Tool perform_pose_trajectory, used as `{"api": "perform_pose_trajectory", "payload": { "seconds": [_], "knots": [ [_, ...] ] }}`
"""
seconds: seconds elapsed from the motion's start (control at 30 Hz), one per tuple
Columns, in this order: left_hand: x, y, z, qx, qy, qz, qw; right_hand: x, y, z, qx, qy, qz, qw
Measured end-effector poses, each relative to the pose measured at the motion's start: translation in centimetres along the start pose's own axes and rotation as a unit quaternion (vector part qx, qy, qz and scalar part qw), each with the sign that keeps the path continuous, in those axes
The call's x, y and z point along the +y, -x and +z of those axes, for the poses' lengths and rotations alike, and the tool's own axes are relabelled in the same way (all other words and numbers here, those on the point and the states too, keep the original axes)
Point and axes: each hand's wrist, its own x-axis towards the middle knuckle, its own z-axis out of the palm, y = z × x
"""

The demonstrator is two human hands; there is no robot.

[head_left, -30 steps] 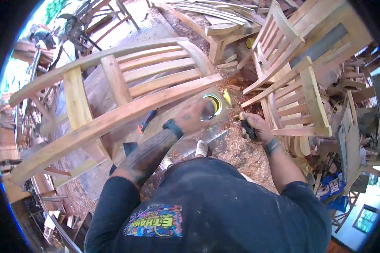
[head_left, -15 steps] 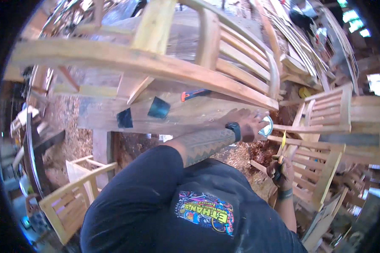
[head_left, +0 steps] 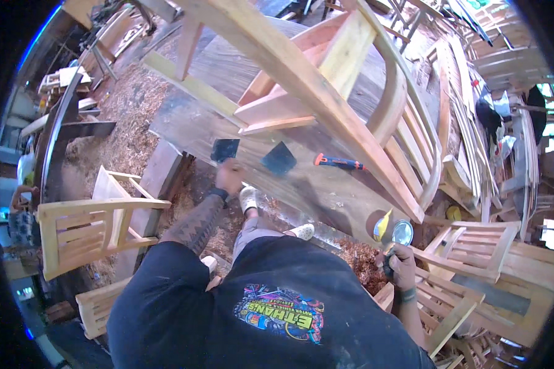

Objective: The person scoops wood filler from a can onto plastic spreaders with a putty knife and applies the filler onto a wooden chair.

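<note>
My right hand [head_left: 400, 265] is closed around the handle of a putty knife [head_left: 383, 226], its yellowish blade pointing up. Close to that blade, a round tin [head_left: 402, 234] with a shiny silvery face stands at the bench's right end. My left hand [head_left: 229, 176] is blurred by motion at the near edge of the wooden bench [head_left: 314, 194]. It is nearest to a dark square sheet [head_left: 225, 149], and whether it touches the sheet is unclear. A second dark sheet [head_left: 279, 158] lies to the right, followed by a tool with an orange and black handle [head_left: 340, 162].
A large wooden chair frame [head_left: 301, 71] lies across the bench. Small slatted wooden chairs stand at the left [head_left: 80, 237] and right [head_left: 474, 249]. Wood shavings [head_left: 126, 98] cover the floor, and long timber strips [head_left: 468, 117] lie at the far right.
My left hand has left the tin and swung left to the near dark sheet. My right hand has brought the putty knife up beside the tin. The view has turned.
</note>
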Motion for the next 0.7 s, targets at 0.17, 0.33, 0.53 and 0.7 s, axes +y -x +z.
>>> {"api": "perform_pose_trajectory", "payload": {
  "seconds": [0.17, 0.33, 0.53, 0.7],
  "knots": [
    [-4.6, -4.1, -6.4, 0.281, 0.021, -0.324, 0.903, -1.1, -5.4, 4.2, -0.097, 0.022, 0.064, 0.993],
    [-0.7, -4.8, -4.1, 0.196, 0.039, -0.418, 0.886, -1.8, -8.5, 10.0, -0.08, 0.061, 0.04, 0.994],
    [-11.7, -4.8, -8.3, 0.208, 0.161, -0.213, 0.941, -3.8, -12.3, 19.0, -0.14, 0.095, 0.087, 0.982],
    [-13.0, -3.0, -11.1, -0.008, 0.303, -0.234, 0.924, -4.2, -14.8, 23.9, -0.121, 0.155, 0.082, 0.977]
  ]
}}
